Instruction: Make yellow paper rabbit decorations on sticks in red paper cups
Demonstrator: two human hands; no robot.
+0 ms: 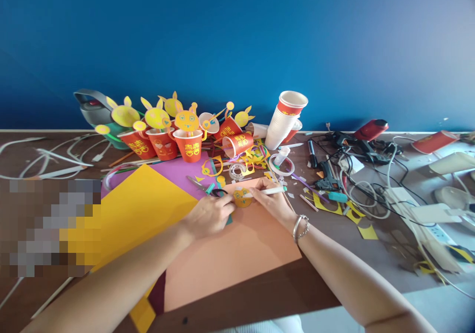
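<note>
My left hand (210, 215) rests on the orange paper sheet (237, 254), its fingers pinched on the edge of a small yellow paper rabbit face (242, 197). My right hand (272, 202), with a bracelet on the wrist, is closed round a white marker pen (267, 191) whose tip touches the yellow face. Scissors (200, 184) lie just beyond my left hand on the purple sheet (178, 169).
Red paper cups with yellow rabbit heads (187, 142) stand at the back, beside a stack of cups (284, 120). A yellow sheet (137, 209) lies left. A tape roll (237, 170), glue gun (328, 179), cables and a power strip (430, 229) crowd the right.
</note>
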